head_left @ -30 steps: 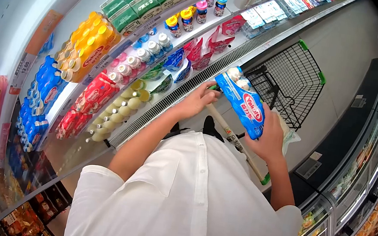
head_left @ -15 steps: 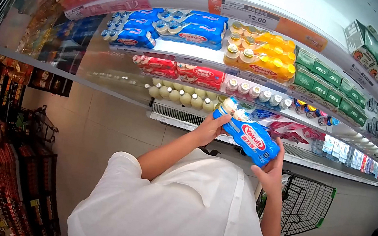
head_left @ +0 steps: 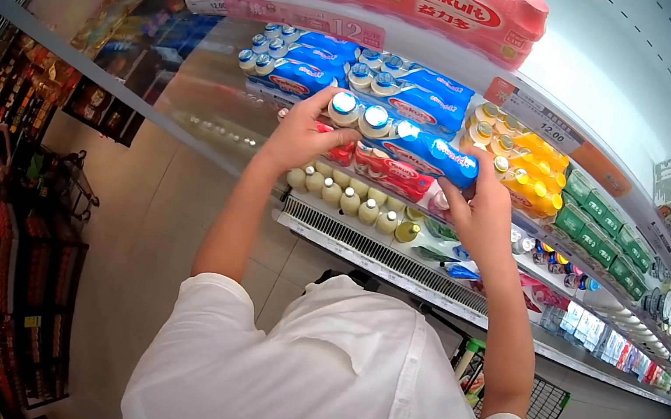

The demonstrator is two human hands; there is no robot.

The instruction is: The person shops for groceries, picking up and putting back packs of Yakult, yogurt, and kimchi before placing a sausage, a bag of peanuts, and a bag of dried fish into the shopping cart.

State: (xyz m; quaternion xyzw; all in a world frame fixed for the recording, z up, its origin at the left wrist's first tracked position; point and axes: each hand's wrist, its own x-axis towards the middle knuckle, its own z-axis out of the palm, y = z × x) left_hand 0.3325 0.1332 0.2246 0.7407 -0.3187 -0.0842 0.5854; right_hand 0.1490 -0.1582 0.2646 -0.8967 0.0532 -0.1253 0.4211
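Note:
Between my two hands is a blue Yakult multipack, its white and foil-topped bottle ends showing at the left. My left hand grips the left end, thumb under the bottles. At the other end, my right hand is closed round the blue wrap with the thumb below. The pack is held close in front of the shelf, overlapping the row of matching blue Yakult packs behind it. Beneath it in view are red Yakult packs, partly hidden by the pack and hands.
Pink Yakult packs stand on the upper shelf. Yellow packs and green boxes sit to the right. Pale bottles line the bottom shelf. A wire shopping cart is at my right; dark display racks are at the left.
Both hands have raised the blue pack from near my body up and forward toward the shelf of blue packs. It has turned so its bottle tops face me. The view has shifted left.

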